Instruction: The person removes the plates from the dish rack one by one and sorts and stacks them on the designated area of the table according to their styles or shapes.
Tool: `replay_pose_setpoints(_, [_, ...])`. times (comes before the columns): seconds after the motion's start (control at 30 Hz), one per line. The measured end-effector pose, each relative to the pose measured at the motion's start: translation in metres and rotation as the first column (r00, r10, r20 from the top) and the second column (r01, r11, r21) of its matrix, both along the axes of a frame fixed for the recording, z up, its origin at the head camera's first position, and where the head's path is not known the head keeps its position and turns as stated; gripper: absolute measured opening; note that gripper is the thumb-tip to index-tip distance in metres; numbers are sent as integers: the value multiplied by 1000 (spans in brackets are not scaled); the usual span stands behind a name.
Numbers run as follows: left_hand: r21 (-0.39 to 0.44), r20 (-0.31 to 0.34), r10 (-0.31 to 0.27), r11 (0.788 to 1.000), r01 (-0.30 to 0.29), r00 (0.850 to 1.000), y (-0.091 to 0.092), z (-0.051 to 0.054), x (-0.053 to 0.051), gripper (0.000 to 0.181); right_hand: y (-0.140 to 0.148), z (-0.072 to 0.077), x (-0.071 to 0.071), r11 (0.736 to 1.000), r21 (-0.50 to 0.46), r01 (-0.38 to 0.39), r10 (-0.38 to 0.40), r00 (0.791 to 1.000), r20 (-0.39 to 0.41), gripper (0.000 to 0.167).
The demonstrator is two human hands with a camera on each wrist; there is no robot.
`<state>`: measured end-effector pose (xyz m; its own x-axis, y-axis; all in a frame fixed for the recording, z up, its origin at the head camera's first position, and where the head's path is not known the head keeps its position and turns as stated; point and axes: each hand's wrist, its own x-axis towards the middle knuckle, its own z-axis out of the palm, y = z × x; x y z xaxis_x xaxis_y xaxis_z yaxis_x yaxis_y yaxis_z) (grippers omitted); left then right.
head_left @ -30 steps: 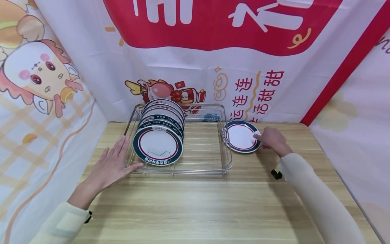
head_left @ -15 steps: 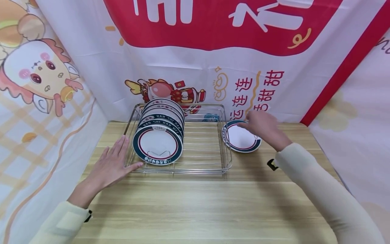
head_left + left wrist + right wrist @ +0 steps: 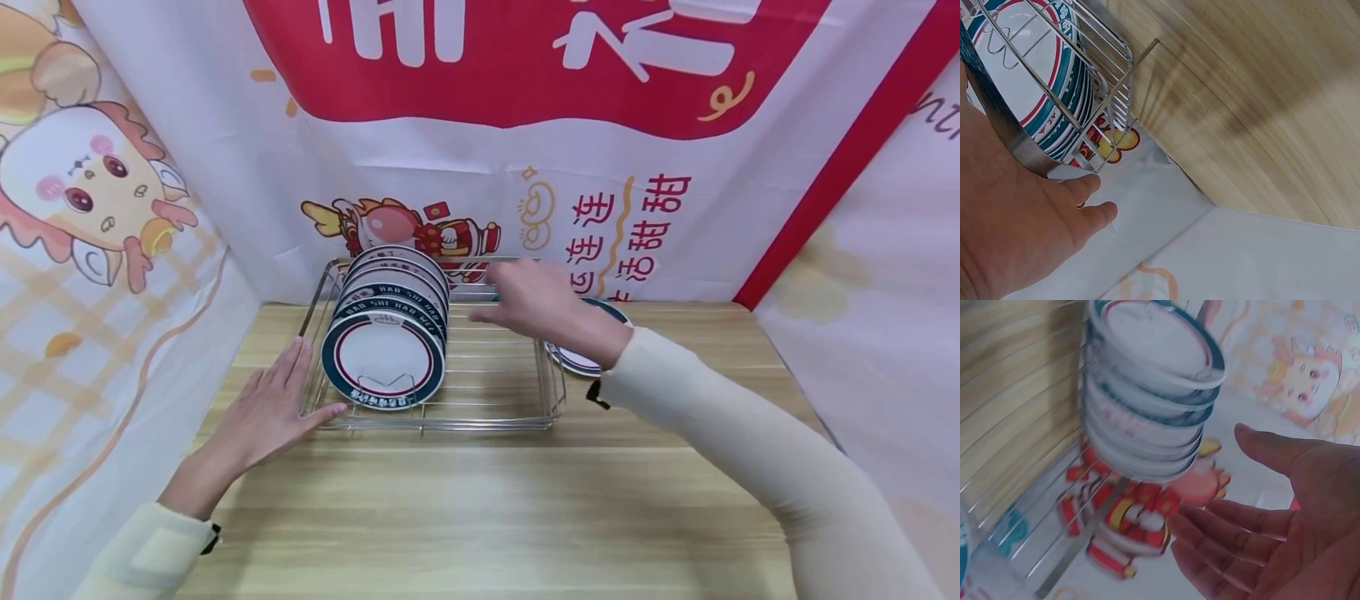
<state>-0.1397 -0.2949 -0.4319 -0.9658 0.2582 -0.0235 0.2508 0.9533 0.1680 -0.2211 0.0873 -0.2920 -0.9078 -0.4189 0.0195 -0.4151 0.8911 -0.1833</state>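
Note:
Several white plates with dark teal rims (image 3: 384, 362) stand in a row, tilted, at the left of a wire rack (image 3: 491, 423). My left hand (image 3: 258, 417) rests with spread fingers at the rack's left front corner. Over the rack's right back part hangs my right hand (image 3: 547, 304), holding nothing; the right wrist view shows its fingers (image 3: 1235, 537) and thumb apart, facing the standing plates (image 3: 1147, 394). Another plate (image 3: 615, 312) lies flat on the table just right of the rack, partly hidden by my right hand and wrist.
The wooden table (image 3: 465, 517) extends in front of the rack. A printed cloth (image 3: 420, 150) hangs close behind it, with more patterned cloth (image 3: 112, 333) at the left and right sides.
From the flat plate on the right, my right hand has moved left over the rack, empty. My left hand stays at the rack corner. The head view has shifted slightly.

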Motion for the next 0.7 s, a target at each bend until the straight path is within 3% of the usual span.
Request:
replay_pose_setpoints(0.2, [2,3,-4,1000,4,1000,-2,0,0,115,-37,-2,-2,994,-26,-106,106,994,2,46])
replay_pose_setpoints(0.4, [13,-8,0,1000,0,1000,-1,-3,0,115,-58,-17,-4,982,-55,-181,182,983,9,34])
replay_pose_setpoints(0.7, [15,-13,2,1000,-2,1000,-3,-4,0,115,-83,-37,-8,974,-74,-213,218,972,83,29])
